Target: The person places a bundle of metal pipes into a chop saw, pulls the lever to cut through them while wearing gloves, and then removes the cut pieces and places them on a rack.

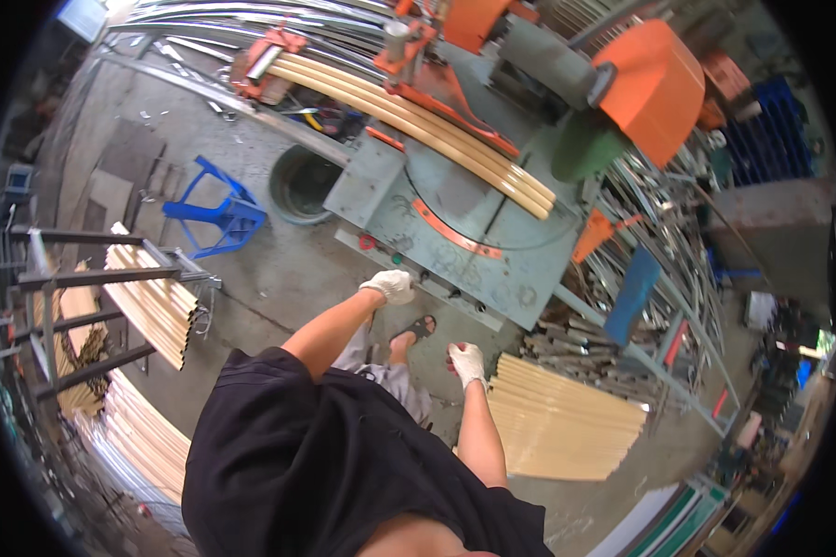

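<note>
Left hand [387,286]: gloved in white, fingers curled, off the front edge of the table [502,278]; whether it pinches anything, cannot tell. Right hand [467,362]: likewise gloved and curled, well apart from the left, seen just beside the pile [562,422] of cream tubes; grip, if any, unclear.

Tubes [469,161], cream, several, side by side: laid across the table, passing by the orange clamp [450,107]; neither hand touches them. Saw [655,88], orange-guarded: at the table's far right. Knobs, one red [367,242], one green [397,258]: front edge, nearest the left hand.

Step, by judgement: tubes placed at the saw, hands free of them. Next move would seem to call for checking their ends lie even and the clamp bears on them, fingers clear.
</note>
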